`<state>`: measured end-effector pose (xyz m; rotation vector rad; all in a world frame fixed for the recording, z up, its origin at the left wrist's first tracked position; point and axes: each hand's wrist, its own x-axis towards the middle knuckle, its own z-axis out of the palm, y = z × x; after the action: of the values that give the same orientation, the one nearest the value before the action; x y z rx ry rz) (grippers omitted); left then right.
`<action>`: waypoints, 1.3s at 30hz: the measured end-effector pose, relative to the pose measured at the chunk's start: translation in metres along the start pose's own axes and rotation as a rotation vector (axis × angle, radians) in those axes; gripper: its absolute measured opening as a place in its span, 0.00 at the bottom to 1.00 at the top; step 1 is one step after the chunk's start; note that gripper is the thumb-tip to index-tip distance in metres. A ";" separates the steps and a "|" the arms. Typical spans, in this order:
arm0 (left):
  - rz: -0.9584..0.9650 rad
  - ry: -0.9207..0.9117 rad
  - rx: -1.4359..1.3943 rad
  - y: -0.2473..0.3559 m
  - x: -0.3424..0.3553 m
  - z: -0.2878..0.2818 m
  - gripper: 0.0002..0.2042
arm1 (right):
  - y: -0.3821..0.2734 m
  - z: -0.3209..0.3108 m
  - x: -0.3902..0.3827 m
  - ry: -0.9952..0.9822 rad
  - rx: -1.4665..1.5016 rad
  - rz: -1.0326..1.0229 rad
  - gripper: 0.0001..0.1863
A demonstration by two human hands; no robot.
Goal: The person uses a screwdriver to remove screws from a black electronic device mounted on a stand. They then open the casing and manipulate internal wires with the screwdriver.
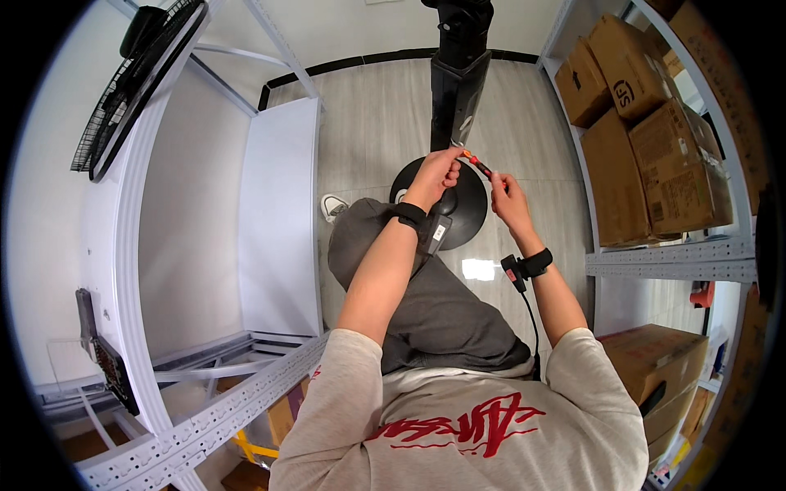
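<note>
A black upright post [452, 98] stands on a round black base [467, 213] between my legs. At the post's lower section my left hand [435, 173] is closed, its fingertips at the tip end of a red-and-black screwdriver [481, 165]; what exactly it grips is too small to tell. My right hand [508, 199] is closed on the screwdriver's handle, lower and to the right. Both wrists wear black straps with small devices attached.
A white shelving unit [278, 213] lines the left side, with a black wire fan [102, 135] high at the far left. Metal racks [671, 266] with stacked cardboard boxes [614, 176] line the right. My bent leg [360, 245] and a shoe [334, 206] show below the post.
</note>
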<state>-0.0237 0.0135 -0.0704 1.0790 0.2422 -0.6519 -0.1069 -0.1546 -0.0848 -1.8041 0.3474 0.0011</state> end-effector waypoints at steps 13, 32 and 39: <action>0.088 -0.012 -0.062 -0.005 0.008 0.007 0.12 | 0.003 -0.008 0.004 -0.008 0.206 -0.014 0.26; 0.089 -0.026 -0.146 -0.004 0.005 0.011 0.10 | 0.007 -0.022 0.000 -0.174 0.273 0.109 0.19; 0.103 -0.059 -0.148 -0.006 0.007 0.004 0.11 | -0.009 -0.028 -0.003 -0.258 0.196 0.296 0.20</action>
<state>-0.0226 0.0055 -0.0766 0.9223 0.1799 -0.5642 -0.1129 -0.1784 -0.0687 -1.5238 0.4114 0.3913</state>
